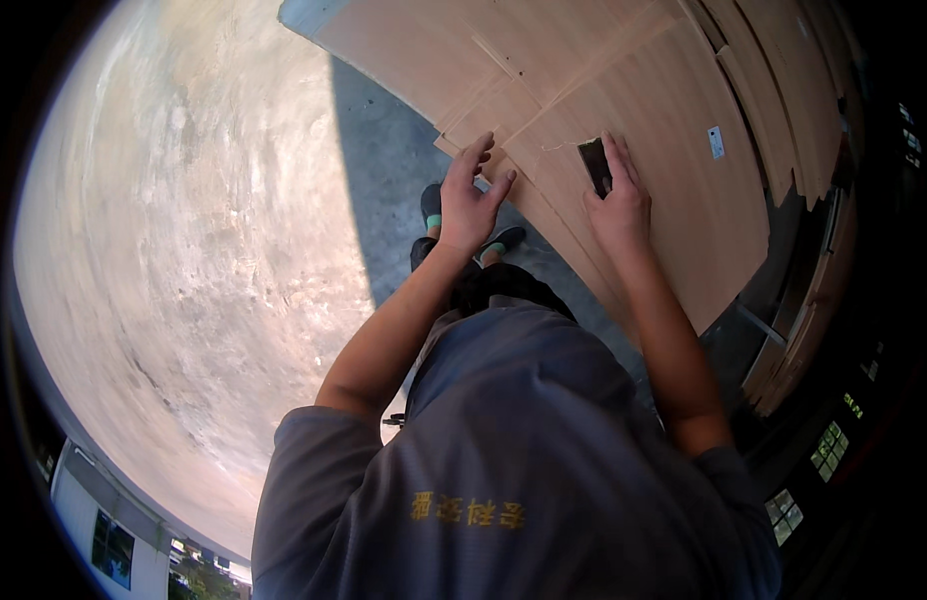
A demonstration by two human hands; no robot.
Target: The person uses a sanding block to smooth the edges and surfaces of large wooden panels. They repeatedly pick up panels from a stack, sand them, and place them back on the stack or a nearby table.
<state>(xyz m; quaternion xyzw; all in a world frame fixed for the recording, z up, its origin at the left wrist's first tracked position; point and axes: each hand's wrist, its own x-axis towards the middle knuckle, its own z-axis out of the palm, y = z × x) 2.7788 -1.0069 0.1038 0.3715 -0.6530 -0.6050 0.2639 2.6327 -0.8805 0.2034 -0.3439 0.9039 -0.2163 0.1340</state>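
Note:
My right hand (622, 205) grips a dark, flat rectangular block (595, 165) with a pale yellowish far edge, its exact kind not clear. The block is over a wide sheet of light brown plywood (684, 200), and a thin pale strand (559, 147) curls on the wood just left of it. My left hand (469, 210) is at the near left edge of the plywood, with thumb and fingers apart and nothing seen in it. A narrow wooden strip (559, 220) runs along the sheet's near edge, between my hands.
More plywood sheets with ragged edges (774, 110) are stacked at the far right. A small white label (716, 142) is on the large sheet. My shoes (432, 205) stand on the shaded grey floor (379, 190); sunlit concrete (184, 220) spreads to the left.

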